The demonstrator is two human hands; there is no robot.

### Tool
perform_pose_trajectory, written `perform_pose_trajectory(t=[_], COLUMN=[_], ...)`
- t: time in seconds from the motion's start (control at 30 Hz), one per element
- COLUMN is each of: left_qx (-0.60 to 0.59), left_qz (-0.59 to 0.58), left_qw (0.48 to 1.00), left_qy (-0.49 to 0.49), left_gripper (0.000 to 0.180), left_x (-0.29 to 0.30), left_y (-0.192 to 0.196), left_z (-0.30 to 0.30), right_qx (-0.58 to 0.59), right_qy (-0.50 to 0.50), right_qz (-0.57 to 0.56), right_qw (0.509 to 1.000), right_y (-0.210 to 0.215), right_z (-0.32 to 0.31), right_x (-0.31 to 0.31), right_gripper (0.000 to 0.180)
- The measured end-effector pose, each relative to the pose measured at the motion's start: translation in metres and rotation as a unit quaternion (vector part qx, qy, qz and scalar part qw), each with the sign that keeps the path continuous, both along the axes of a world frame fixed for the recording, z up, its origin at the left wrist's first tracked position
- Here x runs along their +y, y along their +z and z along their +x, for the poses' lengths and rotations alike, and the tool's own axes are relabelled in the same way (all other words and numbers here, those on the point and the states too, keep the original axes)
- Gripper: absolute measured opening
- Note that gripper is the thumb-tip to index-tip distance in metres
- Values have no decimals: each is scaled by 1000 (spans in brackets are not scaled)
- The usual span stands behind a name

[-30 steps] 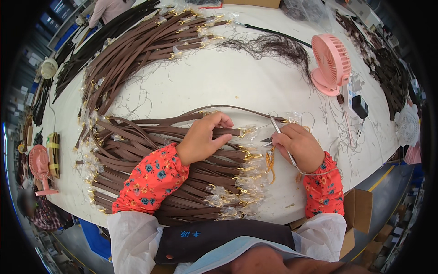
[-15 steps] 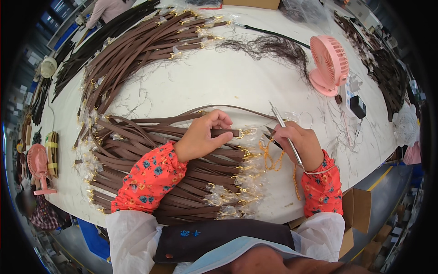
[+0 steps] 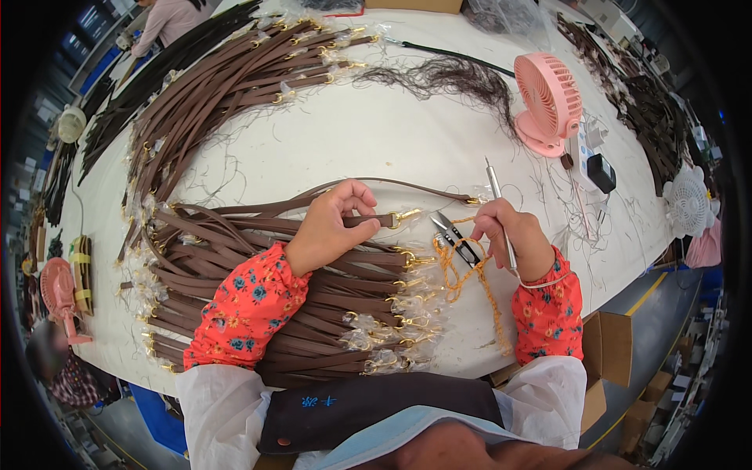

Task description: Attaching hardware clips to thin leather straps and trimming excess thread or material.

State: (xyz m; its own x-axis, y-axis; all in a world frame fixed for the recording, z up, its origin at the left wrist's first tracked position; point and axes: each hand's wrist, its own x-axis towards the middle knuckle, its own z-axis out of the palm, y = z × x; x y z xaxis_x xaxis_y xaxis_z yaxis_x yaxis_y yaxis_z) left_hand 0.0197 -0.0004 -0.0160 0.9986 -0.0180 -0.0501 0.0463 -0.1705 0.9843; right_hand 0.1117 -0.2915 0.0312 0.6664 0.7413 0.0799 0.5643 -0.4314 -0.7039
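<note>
My left hand point(image 3: 329, 227) is closed around the end of a brown strap point(image 3: 384, 221), near its gold hook, with plastic film about the metal. Beneath it lies a bundle of similar brown straps point(image 3: 337, 313) with wrapped gold hooks. In my right hand point(image 3: 517, 239) is a slim silver pen-like tool point(image 3: 494, 184), its pointed tip facing up and away; a thin cable runs from its lower end past my wrist. Black-handled thread snips point(image 3: 460, 241) with spread blades are just left of that hand, tangled with a braided orange cord point(image 3: 495, 321).
A pink fan point(image 3: 548, 94) and a power strip point(image 3: 583, 157) stand at the far right. Loose dark threads point(image 3: 462, 78) lie along the back. More brown straps point(image 3: 211, 94) curve across the far left. An open cardboard box point(image 3: 615, 348) is beyond the table's right edge.
My right hand has lifted away from the thread snips, leaving them uncovered. The pen-like tool has turned more upright. My left hand keeps hold of the strap; the whole view has shifted slightly.
</note>
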Motion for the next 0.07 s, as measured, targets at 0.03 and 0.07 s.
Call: perform_pose_trajectory(t=[0.03,0.07], left_qx=[-3,15], left_qz=[-10,5], left_qw=[1000,1000], left_qy=[1,-2], left_gripper=[28,28], left_x=[0,1], left_y=[-1,1], left_z=[0,0], right_qx=[-32,-32], right_qy=[14,16], right_qz=[15,16], right_qw=[999,999], right_y=[0,-1], right_z=[-2,-1], right_x=[4,5], right_gripper=[11,11])
